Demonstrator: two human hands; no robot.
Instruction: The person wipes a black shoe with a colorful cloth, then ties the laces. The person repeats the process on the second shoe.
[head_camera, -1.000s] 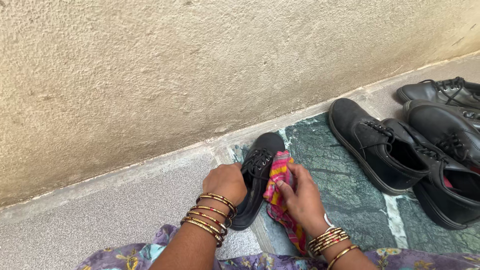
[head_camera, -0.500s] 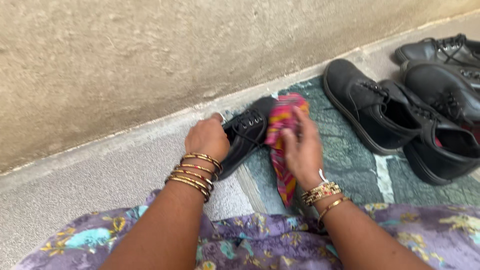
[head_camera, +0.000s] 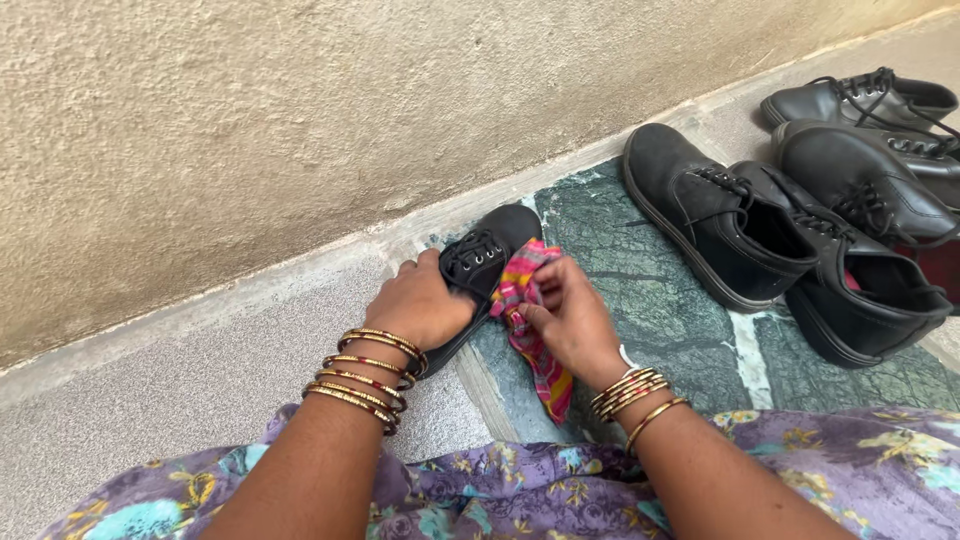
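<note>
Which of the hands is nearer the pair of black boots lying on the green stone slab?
Right. The right hand holds the pink cloth beside the small shoe, on the side toward the boots. The left hand grips that shoe from its far side.

No packages, labels, signs or screens in view.
Nothing on the wall, the floor or the shoes reads as a tag, sticker or display from this angle.
</note>
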